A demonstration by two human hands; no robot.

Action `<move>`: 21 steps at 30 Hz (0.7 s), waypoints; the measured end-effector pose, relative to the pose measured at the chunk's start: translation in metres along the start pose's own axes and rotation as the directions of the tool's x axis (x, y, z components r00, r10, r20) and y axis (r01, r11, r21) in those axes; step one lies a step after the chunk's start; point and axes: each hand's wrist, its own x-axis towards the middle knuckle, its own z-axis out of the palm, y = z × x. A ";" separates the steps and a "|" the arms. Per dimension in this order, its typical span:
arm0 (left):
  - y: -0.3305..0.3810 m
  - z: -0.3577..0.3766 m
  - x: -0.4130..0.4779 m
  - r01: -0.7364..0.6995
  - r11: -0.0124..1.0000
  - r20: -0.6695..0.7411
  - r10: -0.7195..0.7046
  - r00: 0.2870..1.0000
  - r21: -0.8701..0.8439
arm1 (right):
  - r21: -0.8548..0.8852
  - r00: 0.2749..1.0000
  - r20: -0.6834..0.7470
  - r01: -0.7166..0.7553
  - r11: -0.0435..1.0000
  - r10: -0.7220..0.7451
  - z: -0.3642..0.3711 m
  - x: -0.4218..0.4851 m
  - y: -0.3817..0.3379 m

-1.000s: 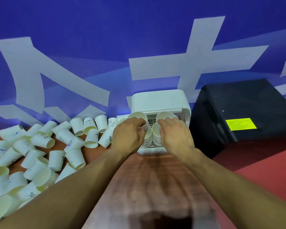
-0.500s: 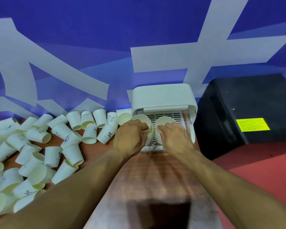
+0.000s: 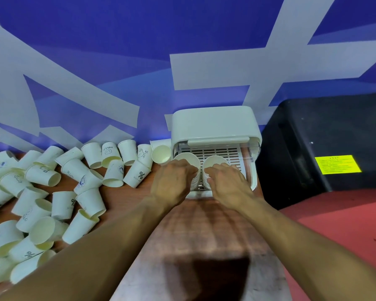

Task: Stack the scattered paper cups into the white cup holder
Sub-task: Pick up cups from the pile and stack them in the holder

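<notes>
The white cup holder (image 3: 213, 122) stands against the blue wall with its lid raised and a slotted tray showing inside. Two stacks of paper cups lie side by side in it. My left hand (image 3: 172, 183) grips the left stack of cups (image 3: 188, 159) near its open mouth. My right hand (image 3: 228, 184) grips the right stack of cups (image 3: 215, 160) the same way. Many scattered paper cups (image 3: 52, 192) lie on their sides over the left of the wooden table (image 3: 204, 231), one open cup (image 3: 161, 154) right beside the holder.
A black box (image 3: 326, 148) with a yellow label (image 3: 336, 164) sits just right of the holder. Red floor (image 3: 345, 218) lies beyond the table's right edge. The blue and white wall (image 3: 139, 61) closes off the back.
Both stacks have slid down and forward in the holder with my hands on them, so more of the slotted tray shows. The camera has tipped closer.
</notes>
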 end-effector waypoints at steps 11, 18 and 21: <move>-0.005 0.008 -0.002 -0.059 0.994 -0.036 0.056 0.998 -0.091 | -0.028 1.000 0.009 0.011 1.000 -0.011 0.006 0.002 0.004; -0.005 0.015 -0.004 -0.064 0.997 -0.008 0.063 0.998 -0.032 | -0.061 1.000 0.014 0.016 0.998 -0.015 0.007 0.005 0.004; -0.003 0.013 -0.005 -0.079 0.997 0.023 0.080 0.997 -0.012 | -0.066 1.000 0.018 0.010 0.998 -0.009 0.008 0.005 0.004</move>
